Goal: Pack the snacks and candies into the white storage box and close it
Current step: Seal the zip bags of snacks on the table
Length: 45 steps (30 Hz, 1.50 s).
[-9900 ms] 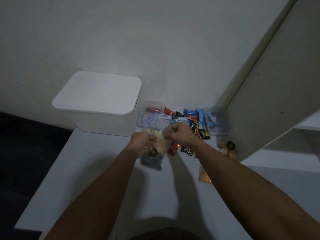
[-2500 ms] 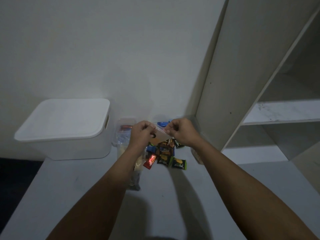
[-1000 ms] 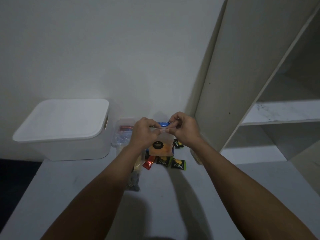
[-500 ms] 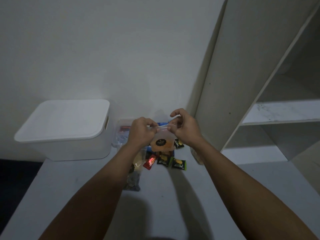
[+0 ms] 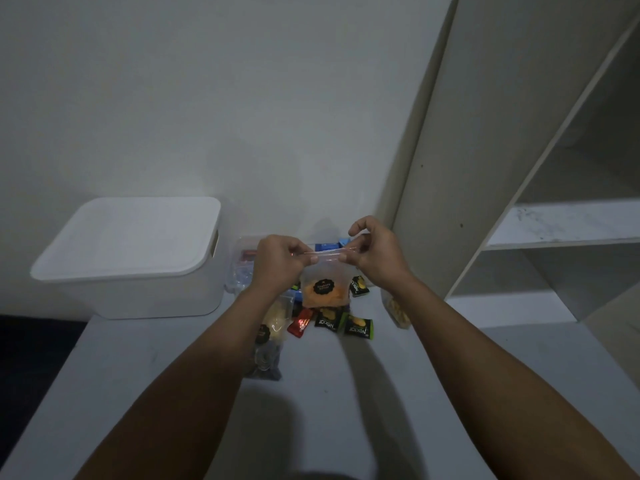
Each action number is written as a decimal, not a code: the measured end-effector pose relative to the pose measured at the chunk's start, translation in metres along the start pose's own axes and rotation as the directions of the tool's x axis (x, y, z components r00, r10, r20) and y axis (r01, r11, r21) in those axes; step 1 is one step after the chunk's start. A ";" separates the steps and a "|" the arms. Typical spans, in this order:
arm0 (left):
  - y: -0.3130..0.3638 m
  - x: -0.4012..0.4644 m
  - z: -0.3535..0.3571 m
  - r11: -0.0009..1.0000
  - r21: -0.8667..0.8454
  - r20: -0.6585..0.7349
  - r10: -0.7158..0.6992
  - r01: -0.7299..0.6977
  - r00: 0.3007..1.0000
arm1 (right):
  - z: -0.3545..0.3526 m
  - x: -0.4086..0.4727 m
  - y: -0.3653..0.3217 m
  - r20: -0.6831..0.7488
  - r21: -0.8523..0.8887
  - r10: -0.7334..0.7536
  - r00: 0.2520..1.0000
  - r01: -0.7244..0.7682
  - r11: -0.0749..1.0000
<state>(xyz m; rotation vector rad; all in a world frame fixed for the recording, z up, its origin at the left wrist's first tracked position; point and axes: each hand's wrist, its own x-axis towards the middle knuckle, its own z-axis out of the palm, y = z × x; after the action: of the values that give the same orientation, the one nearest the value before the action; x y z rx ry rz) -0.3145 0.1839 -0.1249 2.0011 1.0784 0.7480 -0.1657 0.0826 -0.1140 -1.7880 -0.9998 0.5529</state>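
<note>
A clear zip bag of orange snacks [image 5: 323, 289] with a round black label hangs above the table. My left hand [image 5: 278, 261] pinches the left end of its top strip and my right hand [image 5: 375, 254] pinches the right end. The white storage box [image 5: 135, 258] stands at the back left with its lid on. Under the bag lie small wrapped candies: a red one [image 5: 300, 325] and black-and-green ones [image 5: 358, 329]. Two more snack bags, a yellow one [image 5: 277, 323] and a dark one [image 5: 265, 362], lie beside my left forearm.
A clear plastic tub [image 5: 242, 268] with more candies sits between the box and my hands. Another snack bag [image 5: 396, 311] leans by the white shelf unit [image 5: 519, 202] on the right. The white table [image 5: 311, 410] drops off at the left to a dark floor.
The orange snack bag has risen a little off the candies, and both hands have spread slightly apart along its top strip.
</note>
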 end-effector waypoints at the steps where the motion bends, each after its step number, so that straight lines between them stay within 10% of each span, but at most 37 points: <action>1: 0.000 0.000 0.000 1.000 -0.006 0.007 -0.004 0.004 1.000 | -0.001 0.001 0.000 0.006 0.008 -0.001 1.000 0.001 1.000; 13: -0.004 0.001 -0.013 0.981 -0.184 0.016 -0.052 0.054 0.999 | -0.004 0.003 -0.002 0.058 0.025 -0.015 0.998 0.013 1.000; 19: -0.003 -0.011 -0.006 0.982 -0.085 -0.200 -0.182 0.168 0.963 | 0.003 -0.004 -0.002 -0.050 0.023 -0.056 0.997 0.057 0.998; 24: 0.010 -0.016 -0.001 0.706 -0.476 0.271 -0.448 0.524 0.852 | 0.009 -0.009 -0.002 -0.096 -0.009 -0.110 0.989 0.109 0.994; 31: 0.008 -0.012 0.002 0.591 -0.610 0.286 -0.457 0.527 0.842 | 0.009 -0.014 -0.004 -0.068 0.031 -0.107 0.992 0.109 0.994; 45: -0.002 -0.020 0.003 0.751 -0.511 0.173 -0.387 0.418 0.906 | 0.017 -0.011 0.000 0.118 -0.258 -0.113 0.987 0.140 0.956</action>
<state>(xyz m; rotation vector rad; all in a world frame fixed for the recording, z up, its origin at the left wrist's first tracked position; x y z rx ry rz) -0.3234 0.1663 -0.1313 1.2423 1.0701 0.6606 -0.1842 0.0825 -0.1213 -1.9276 -1.3002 0.4497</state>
